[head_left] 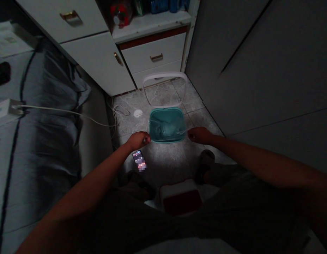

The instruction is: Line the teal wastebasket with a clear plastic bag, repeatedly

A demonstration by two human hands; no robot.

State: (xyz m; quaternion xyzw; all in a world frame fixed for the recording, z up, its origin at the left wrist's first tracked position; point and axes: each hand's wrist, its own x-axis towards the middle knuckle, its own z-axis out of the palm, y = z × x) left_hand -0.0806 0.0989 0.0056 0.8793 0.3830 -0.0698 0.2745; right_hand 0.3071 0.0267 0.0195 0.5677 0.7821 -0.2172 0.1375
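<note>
A teal bin (pixel 167 138) stands on the tiled floor in front of the white cabinet, with a thin clear plastic bag (pixel 167 128) inside it. Its pale ring-shaped rim (pixel 164 74) is tilted up behind the opening. At the bin's left front corner my left hand (pixel 140 140) is closed, with plastic film beside its fingers. My right hand (pixel 199 135) is closed just right of the bin, pinching a stretched edge of the clear bag.
A lit phone (pixel 139 161) lies on the floor near my left hand. White cables (pixel 100 123) run from the bed (pixel 54 141) to the floor. Below the bin, between my feet, is a red and white object (pixel 181 201). A grey panel (pixel 271 88) borders the right.
</note>
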